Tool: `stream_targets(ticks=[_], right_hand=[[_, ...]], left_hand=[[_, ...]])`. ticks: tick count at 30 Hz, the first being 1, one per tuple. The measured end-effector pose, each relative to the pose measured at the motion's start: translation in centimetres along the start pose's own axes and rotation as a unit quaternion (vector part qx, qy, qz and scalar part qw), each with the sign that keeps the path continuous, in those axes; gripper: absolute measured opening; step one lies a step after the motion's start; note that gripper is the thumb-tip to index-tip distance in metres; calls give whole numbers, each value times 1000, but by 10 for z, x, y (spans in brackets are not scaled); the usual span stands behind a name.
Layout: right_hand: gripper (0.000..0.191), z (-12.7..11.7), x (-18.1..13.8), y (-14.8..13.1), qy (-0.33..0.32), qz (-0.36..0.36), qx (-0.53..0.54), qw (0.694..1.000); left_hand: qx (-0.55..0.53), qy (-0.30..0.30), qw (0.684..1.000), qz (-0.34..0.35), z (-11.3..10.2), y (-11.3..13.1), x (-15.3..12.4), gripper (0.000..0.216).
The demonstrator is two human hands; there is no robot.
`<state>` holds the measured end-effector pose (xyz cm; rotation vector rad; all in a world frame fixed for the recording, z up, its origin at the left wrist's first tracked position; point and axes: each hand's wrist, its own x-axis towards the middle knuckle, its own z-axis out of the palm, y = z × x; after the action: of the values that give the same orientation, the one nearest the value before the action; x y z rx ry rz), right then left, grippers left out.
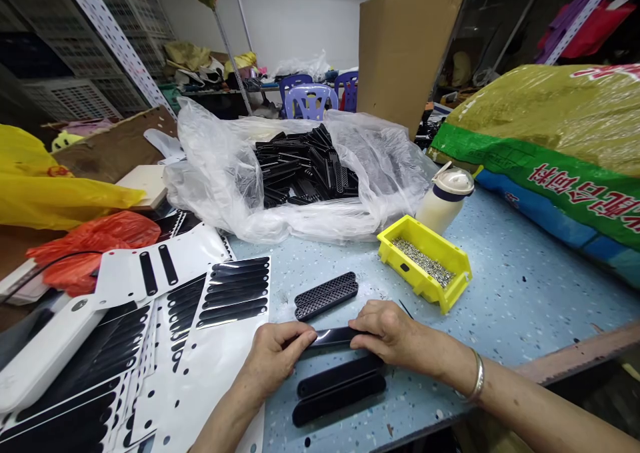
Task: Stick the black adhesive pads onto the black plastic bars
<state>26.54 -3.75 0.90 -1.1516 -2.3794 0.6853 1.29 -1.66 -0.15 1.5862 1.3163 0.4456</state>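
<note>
A glossy black strip (333,337) stretches between my two hands above the blue speckled table (500,259). My left hand (275,356) pinches its left end between thumb and fingers. The other end sits in the closed fingers of my right hand (393,333). Whether the strip lies on another piece beneath it, I cannot tell. Just beyond my hands are black pieces with a lattice-patterned face (327,294), side by side. Nearer to me lie two long, smooth black pieces (340,389) with rounded ends. Left of my left hand is a white sheet bearing black strip stickers (235,293).
A clear plastic bag (220,199) full of black pieces (300,166) stands at the back. To the right are a yellow bin (407,273) of small metal parts, a cream bottle (439,206) and a large printed sack (550,139). More sticker sheets (160,386) overlap at left.
</note>
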Motion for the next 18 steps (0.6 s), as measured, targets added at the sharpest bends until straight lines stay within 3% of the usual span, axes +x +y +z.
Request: stream_targets(ticks=[12, 18], right_hand=[[16, 11, -7, 0, 50, -20, -28, 998], [14, 8, -4, 3, 53, 11, 31, 998]], left_hand=[[19, 7, 1000, 24, 0, 3, 1, 33], [13, 2, 1000, 14, -1, 5, 0, 34]])
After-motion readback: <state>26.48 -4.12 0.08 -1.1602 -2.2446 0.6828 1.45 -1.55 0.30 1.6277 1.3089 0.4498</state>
